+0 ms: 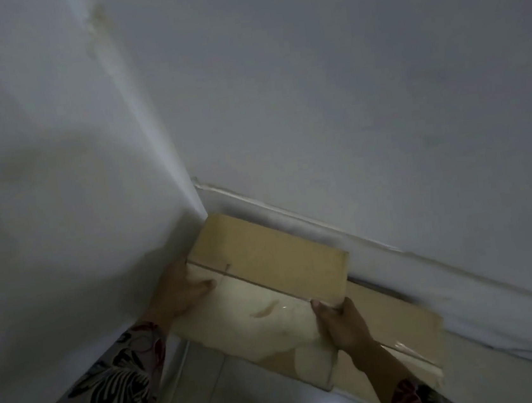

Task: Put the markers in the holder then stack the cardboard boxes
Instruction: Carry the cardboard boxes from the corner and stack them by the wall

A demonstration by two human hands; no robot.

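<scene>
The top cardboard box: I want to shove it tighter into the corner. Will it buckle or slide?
Probably stiff: the top cardboard box shows straight edges between the left hand and right hand. Its shiny near face looks slippery. Low and flat, it seems unlikely to tip.

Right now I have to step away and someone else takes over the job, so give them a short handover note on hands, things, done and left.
Left hand grips the left side of the upper cardboard box, thumb on top.
Right hand grips its near right corner.
That box is in the corner of the walls, over a wider lower cardboard box along the skirting.
Markers and holder: not in view, so that step is unconfirmed.
Left: settle the upper box squarely, let go, check for further boxes.
</scene>
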